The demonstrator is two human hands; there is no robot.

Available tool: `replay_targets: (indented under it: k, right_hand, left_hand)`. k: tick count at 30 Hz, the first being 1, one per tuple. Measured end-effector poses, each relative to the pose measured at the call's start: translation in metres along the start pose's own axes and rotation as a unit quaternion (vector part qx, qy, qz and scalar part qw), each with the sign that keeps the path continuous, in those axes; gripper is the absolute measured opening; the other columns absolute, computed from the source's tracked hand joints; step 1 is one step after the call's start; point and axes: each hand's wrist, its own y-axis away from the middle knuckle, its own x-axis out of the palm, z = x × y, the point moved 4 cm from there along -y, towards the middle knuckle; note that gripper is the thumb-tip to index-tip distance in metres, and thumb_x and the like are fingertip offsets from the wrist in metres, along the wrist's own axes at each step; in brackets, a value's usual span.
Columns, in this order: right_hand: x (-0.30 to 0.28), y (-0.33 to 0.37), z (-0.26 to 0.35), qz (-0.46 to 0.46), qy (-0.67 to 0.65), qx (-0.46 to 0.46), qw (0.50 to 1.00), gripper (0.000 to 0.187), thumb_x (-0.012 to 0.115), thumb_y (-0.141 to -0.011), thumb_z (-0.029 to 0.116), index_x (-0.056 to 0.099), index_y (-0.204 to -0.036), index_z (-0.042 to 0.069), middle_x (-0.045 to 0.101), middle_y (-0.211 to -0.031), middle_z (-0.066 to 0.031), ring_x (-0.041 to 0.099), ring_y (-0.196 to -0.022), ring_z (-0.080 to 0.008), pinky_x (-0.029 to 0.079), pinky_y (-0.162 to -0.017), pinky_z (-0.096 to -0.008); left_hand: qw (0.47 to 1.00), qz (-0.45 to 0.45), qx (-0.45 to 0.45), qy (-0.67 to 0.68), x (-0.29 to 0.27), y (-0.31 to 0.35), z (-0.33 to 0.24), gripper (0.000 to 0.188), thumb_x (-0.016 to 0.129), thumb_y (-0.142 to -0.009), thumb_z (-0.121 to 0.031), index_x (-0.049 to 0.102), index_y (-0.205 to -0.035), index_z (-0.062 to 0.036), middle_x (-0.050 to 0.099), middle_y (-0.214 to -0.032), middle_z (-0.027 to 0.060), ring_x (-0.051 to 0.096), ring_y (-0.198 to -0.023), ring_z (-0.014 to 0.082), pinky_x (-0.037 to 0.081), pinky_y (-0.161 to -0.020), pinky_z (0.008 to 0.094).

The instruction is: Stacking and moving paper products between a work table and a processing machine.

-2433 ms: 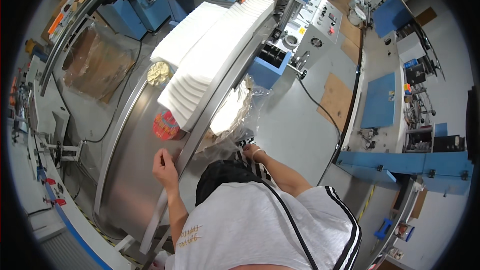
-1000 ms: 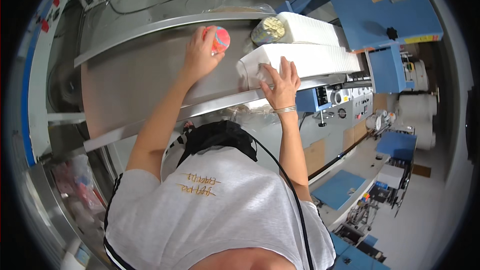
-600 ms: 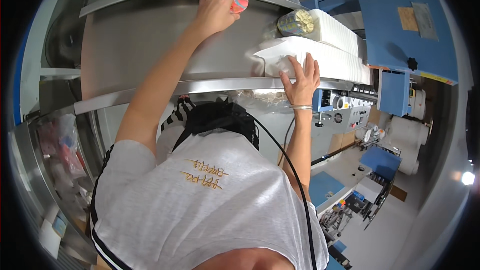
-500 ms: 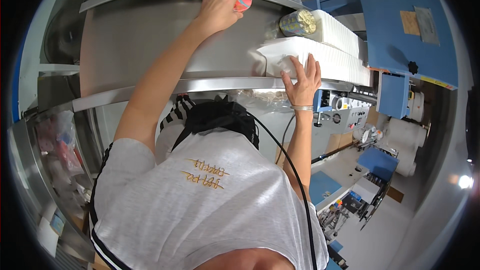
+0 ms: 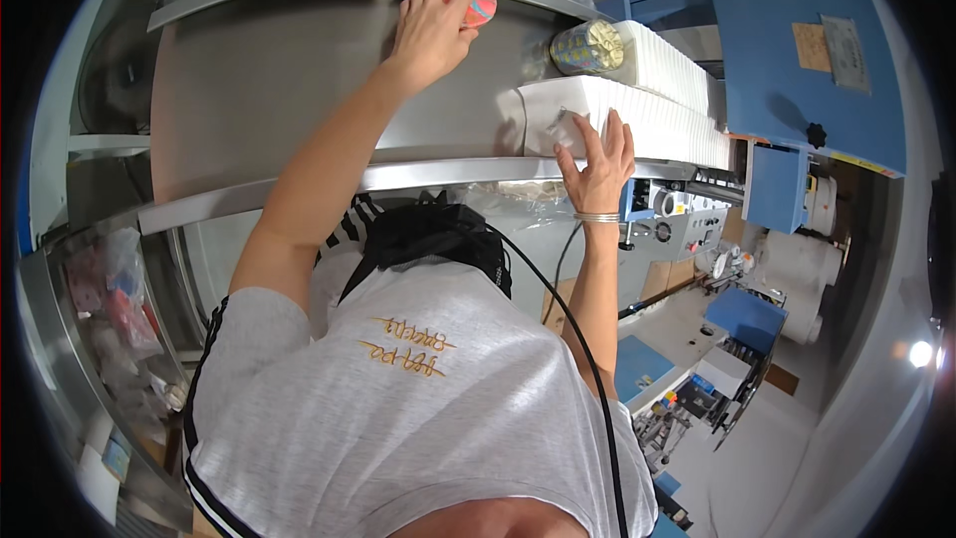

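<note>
My left hand (image 5: 434, 32) is wrapped round a red-pink round object with pale blue marks (image 5: 478, 2), against the far metal rail. Its exact kind cannot be made out. On the right, my right hand (image 5: 601, 167) has its fingers spread over the near side of a row of thin white pieces (image 5: 657, 118) packed upright, face to face. A small clear patch with grey marks (image 5: 564, 124) shows on the end piece, beside the thumb. Just beyond this row lies a patterned cylinder with a pale yellow end (image 5: 590, 47), next to a second white row (image 5: 665, 62).
A long metal trough (image 5: 299, 80) runs across in front of me between raised rails. At its right end stands a blue machine housing with a black knob (image 5: 817, 134). Plastic bags (image 5: 129, 289) hang at the left. A black cable (image 5: 568, 309) crosses my right side.
The end of the near white row, which flared outward at its left corner, now sits flatter and straighter. My left hand keeps the red-pink object; both hands have barely moved.
</note>
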Motion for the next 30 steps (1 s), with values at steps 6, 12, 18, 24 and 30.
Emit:
replay_targets:
  k: [6,12,18,24,30]
  right_hand:
    - [-0.003,-0.001,0.000,-0.017,-0.005,0.009,1.000,0.052,0.073,-0.072,0.025,0.058,-0.121,0.025,0.035,-0.141,-0.0165,0.030,-0.130,-0.0418,0.028,-0.102,-0.0530]
    - [0.000,-0.002,0.001,-0.021,-0.012,-0.002,1.000,0.051,0.072,-0.072,0.026,0.058,-0.121,0.025,0.036,-0.141,-0.0165,0.032,-0.128,-0.0411,0.029,-0.100,-0.0518]
    - [0.001,-0.001,-0.003,-0.014,-0.020,-0.003,1.000,0.049,0.072,-0.074,0.029,0.058,-0.121,0.025,0.036,-0.141,-0.0172,0.031,-0.129,-0.0415,0.028,-0.101,-0.0527]
    - [-0.003,0.000,-0.002,-0.015,-0.041,0.002,0.999,0.050,0.071,-0.073,0.026,0.058,-0.122,0.024,0.035,-0.142,-0.0171,0.031,-0.129,-0.0415,0.028,-0.101,-0.0522]
    - [-0.003,-0.001,-0.009,-0.011,-0.035,-0.028,0.999,0.051,0.070,-0.074,0.024,0.057,-0.123,0.024,0.035,-0.142,-0.0172,0.032,-0.128,-0.0414,0.028,-0.101,-0.0515]
  left_hand:
    - [0.998,-0.044,0.045,0.023,0.002,-0.003,0.002,0.056,0.076,-0.069,-0.014,0.053,-0.120,-0.0118,0.038,-0.134,0.0199,0.040,-0.122,0.0382,0.037,-0.096,0.0482]
    - [0.994,-0.077,0.065,0.037,0.008,0.000,0.011,0.059,0.078,-0.067,-0.012,0.053,-0.119,-0.0088,0.039,-0.134,0.0214,0.039,-0.123,0.0401,0.037,-0.099,0.0481]
    - [0.992,-0.102,0.064,-0.043,-0.017,0.011,-0.050,0.045,0.073,-0.071,-0.012,0.056,-0.112,-0.0057,0.053,-0.113,0.0188,0.052,-0.106,0.0361,0.045,-0.086,0.0438]
    - [0.957,0.202,0.030,0.204,0.039,0.083,-0.118,0.046,0.069,-0.075,-0.013,0.054,-0.117,0.0004,0.059,-0.103,0.0180,0.057,-0.093,0.0352,0.047,-0.079,0.0405]
    - [0.934,0.212,-0.060,0.280,0.068,0.092,-0.132,0.054,0.065,-0.076,-0.009,0.045,-0.126,-0.0008,0.056,-0.108,0.0196,0.058,-0.098,0.0337,0.048,-0.082,0.0370]
